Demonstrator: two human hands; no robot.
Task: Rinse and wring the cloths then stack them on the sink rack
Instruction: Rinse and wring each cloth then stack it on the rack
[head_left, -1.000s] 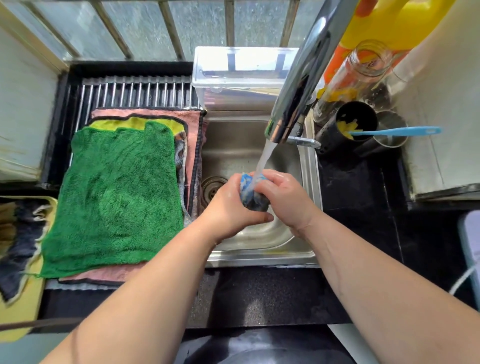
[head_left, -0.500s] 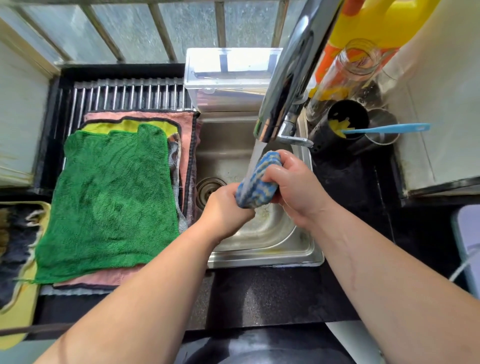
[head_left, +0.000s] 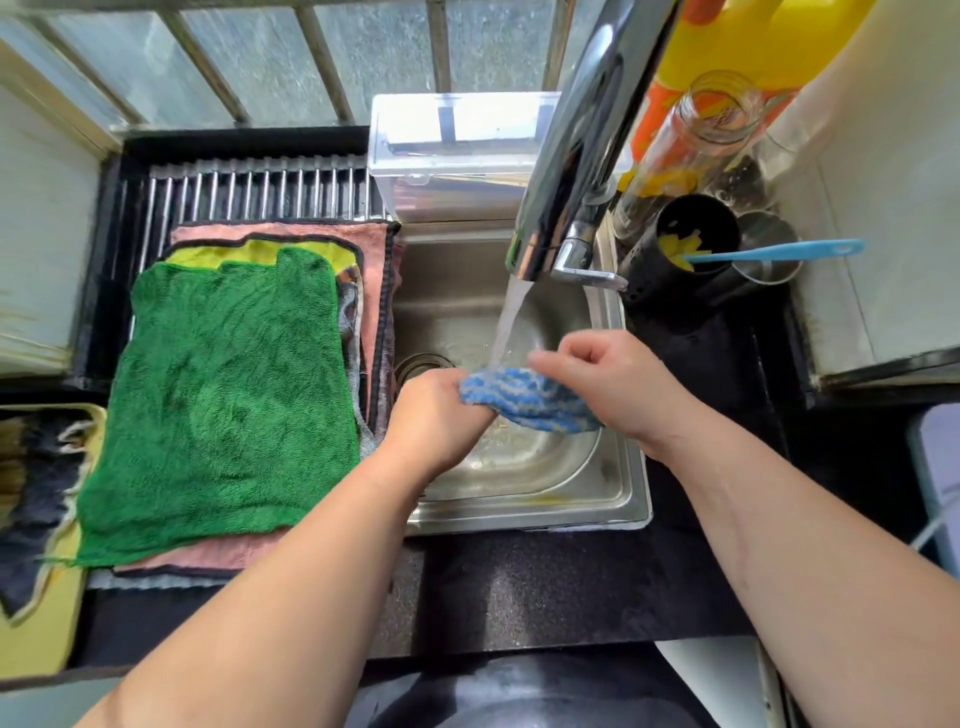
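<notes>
A blue and white striped cloth is bunched between both hands over the steel sink. My left hand grips its left end. My right hand holds its right end with curled fingers. Water runs from the chrome tap onto the cloth. On the metal sink rack to the left lies a stack of cloths: a green cloth on top, a yellow one and a pink one under it.
A clear plastic box stands behind the sink. At the right are a glass jar, a black holder with a blue-handled brush, and a yellow bottle. Dark cloths lie in a yellow tray at far left.
The cloth was squeezed upright between both hands under the tap. Now it lies stretched sideways and lower, and my right hand has shifted to its right end.
</notes>
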